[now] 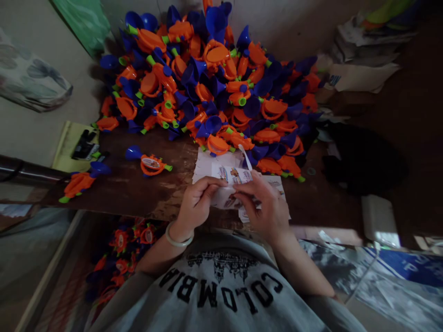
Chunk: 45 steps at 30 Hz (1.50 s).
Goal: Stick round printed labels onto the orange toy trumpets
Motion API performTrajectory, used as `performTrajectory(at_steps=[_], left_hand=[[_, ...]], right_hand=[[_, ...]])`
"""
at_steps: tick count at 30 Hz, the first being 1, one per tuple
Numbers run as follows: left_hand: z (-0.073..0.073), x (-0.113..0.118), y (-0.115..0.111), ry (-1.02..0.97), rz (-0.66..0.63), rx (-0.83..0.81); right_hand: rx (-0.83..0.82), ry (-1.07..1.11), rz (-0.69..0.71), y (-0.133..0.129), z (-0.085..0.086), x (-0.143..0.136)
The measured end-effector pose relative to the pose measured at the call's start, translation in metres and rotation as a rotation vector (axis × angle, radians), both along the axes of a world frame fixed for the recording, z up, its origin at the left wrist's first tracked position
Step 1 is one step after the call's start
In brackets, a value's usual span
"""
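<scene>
A white sheet of printed stickers (224, 173) is held above the near edge of the table. My left hand (198, 203) pinches its left side between thumb and fingers. At the sheet's right side is my right hand (268, 205), its thumb and fingertips closed on the paper; whether a single sticker is between them I cannot make out. A narrow white strip (245, 157) curls up behind the right fingers. More printed sheets (277, 182) lie underneath. To the left rests an orange and blue toy trumpet (152, 163) with an oval label on its side.
A large heap of toy trumpets (218, 55) covers the table's back. Another toy trumpet (79, 184) lies at the left, near a black object (85, 145) on yellow paper. More trumpets (121, 240) sit below the table edge. A black cloth-like bundle (363, 157) lies right.
</scene>
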<state>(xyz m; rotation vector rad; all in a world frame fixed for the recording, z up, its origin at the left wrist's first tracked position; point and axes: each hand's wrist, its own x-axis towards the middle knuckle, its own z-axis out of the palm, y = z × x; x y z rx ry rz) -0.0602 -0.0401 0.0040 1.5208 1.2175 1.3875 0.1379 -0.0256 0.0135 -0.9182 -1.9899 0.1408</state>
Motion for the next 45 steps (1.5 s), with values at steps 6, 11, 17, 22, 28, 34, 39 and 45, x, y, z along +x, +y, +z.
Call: performTrajectory(at_steps=[6,11,17,22,28,34,39,45], left_hand=[[-0.004,-0.001,-0.003,-0.071,0.046,-0.076],[-0.008,0.002,-0.004,-0.253,0.026,-0.172],[-0.002,0.009,-0.001,-0.537,0.037,-0.435],[-0.009,-0.002,0.009,-0.438,0.093,-0.394],[-0.038,-0.038,0.074,0.224,0.011,-0.349],[-0.048,-0.042,0.139,0.449,0.162,-0.350],[-0.057,-0.018,0.178,0.473,0.314,-0.435],[-0.063,-0.015,0.192,0.220,0.353,-0.450]], right_hand=[[0.018,0.050,-0.032,-0.001,-0.002,-0.005],[0.107,0.046,0.005,0.000,-0.017,-0.005],[0.360,0.093,0.068,0.010,-0.037,0.000],[0.505,0.083,0.163,0.007,-0.020,-0.002],[0.296,0.146,0.417,-0.021,-0.020,-0.007],[0.023,0.303,0.168,-0.020,-0.043,-0.008],[0.045,0.322,0.123,-0.013,-0.043,-0.012],[-0.094,0.450,0.106,-0.005,-0.041,-0.006]])
